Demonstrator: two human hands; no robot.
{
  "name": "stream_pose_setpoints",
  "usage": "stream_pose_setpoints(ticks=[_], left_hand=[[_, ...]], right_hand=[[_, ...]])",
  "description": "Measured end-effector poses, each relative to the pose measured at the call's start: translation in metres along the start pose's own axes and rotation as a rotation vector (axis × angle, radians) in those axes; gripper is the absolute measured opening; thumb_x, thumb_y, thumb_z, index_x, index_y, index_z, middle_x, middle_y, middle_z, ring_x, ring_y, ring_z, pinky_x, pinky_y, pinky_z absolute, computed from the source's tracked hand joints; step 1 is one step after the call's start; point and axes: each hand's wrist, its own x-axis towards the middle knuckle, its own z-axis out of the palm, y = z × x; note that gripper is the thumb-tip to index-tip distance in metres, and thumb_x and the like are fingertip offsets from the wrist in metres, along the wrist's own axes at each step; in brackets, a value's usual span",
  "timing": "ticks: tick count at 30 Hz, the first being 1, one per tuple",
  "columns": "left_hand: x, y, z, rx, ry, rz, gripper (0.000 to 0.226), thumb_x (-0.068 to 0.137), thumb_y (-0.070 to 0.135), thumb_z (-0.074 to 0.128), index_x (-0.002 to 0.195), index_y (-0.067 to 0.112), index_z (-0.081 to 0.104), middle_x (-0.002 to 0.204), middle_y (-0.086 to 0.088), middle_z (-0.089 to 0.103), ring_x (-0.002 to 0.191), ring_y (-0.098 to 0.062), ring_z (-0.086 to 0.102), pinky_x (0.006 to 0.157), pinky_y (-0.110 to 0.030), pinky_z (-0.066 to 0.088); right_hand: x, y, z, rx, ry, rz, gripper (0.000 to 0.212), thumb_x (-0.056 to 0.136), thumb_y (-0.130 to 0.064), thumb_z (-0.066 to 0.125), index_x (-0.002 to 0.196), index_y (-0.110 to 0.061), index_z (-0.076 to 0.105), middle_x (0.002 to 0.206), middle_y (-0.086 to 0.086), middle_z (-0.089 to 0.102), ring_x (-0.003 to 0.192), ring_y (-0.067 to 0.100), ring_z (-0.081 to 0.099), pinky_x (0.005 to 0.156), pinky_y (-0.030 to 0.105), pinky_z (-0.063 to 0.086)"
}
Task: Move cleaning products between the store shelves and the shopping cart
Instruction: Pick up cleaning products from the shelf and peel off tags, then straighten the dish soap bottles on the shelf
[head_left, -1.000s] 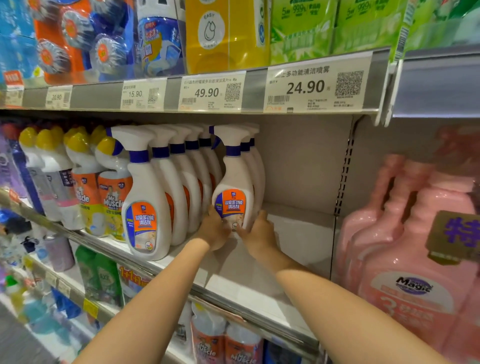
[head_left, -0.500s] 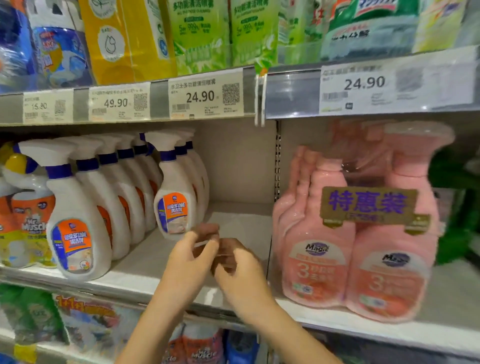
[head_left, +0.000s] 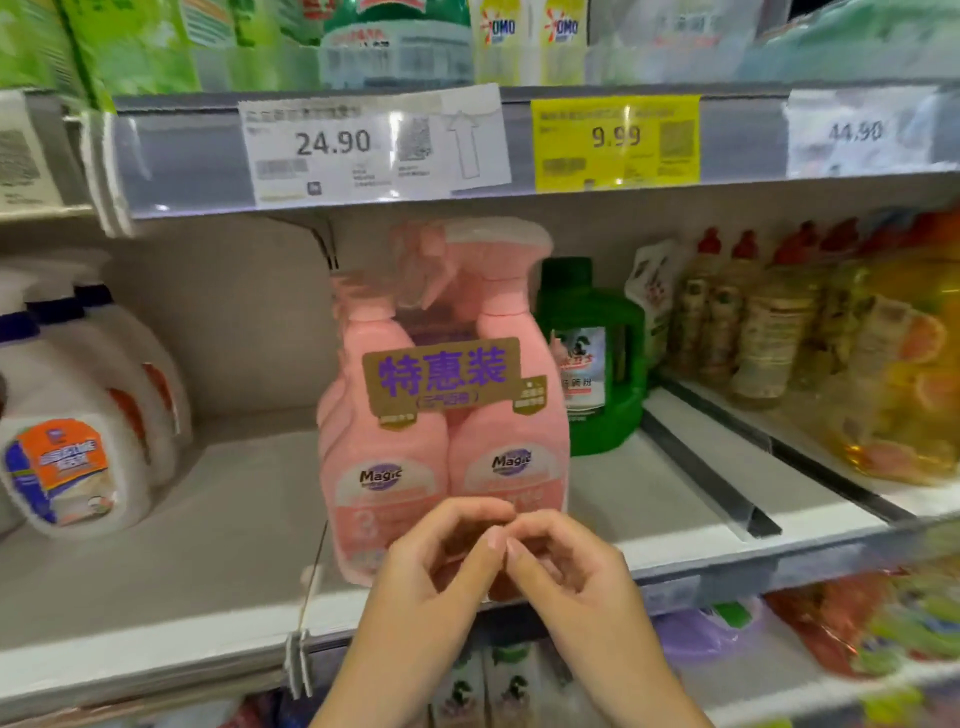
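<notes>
The bare left forearm (head_left: 384, 670) and right forearm (head_left: 631, 670) rise from below and converge. The left hand (head_left: 441, 571) and right hand (head_left: 576, 582) meet with their backs up. Each has its fingers (head_left: 467, 517) loosely arched, tips turned inward. Just below the left fingers, the left thumb (head_left: 483, 564) reaches toward the right fingertips, touching or just beside them. Neither hand grips anything.

Supermarket aisle, shelf (head_left: 156, 587) stocked with cleaners, price tags (head_left: 332, 143) on rails
</notes>
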Motion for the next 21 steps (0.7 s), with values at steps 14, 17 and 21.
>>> stream_pose_setpoints(ticks=[14,17,21], left_hand=[[0.037,0.009,0.147,-0.034,0.059,0.026,0.012,0.086,0.022,0.065,0.096,0.025,0.071,0.096,0.004,0.073,0.093,-0.011,0.069,0.075,-0.019,0.053],[0.042,0.01,0.166,-0.009,0.11,0.031,0.014,0.088,0.022,0.062,0.1,0.02,0.068,0.096,0.004,0.072,0.093,-0.011,0.069,0.075,-0.02,0.053],[0.042,0.008,0.17,0.118,0.155,0.031,0.019,0.086,0.022,0.058,0.102,0.021,0.067,0.099,0.004,0.071,0.096,-0.011,0.068,0.081,-0.023,0.053]], right_hand=[[0.023,-0.031,-0.152,-0.082,-0.175,0.055,0.012,0.089,-0.003,0.063,0.095,-0.014,0.066,0.088,0.002,0.072,0.084,0.016,0.07,0.077,0.03,0.057],[0.033,-0.033,-0.171,-0.06,-0.225,0.072,0.014,0.088,0.0,0.062,0.094,-0.012,0.066,0.087,0.004,0.072,0.083,0.015,0.071,0.074,0.025,0.055],[0.039,-0.025,-0.173,0.0,-0.264,0.124,0.016,0.09,0.002,0.06,0.096,-0.012,0.063,0.088,0.003,0.074,0.084,0.013,0.072,0.073,0.021,0.054]])
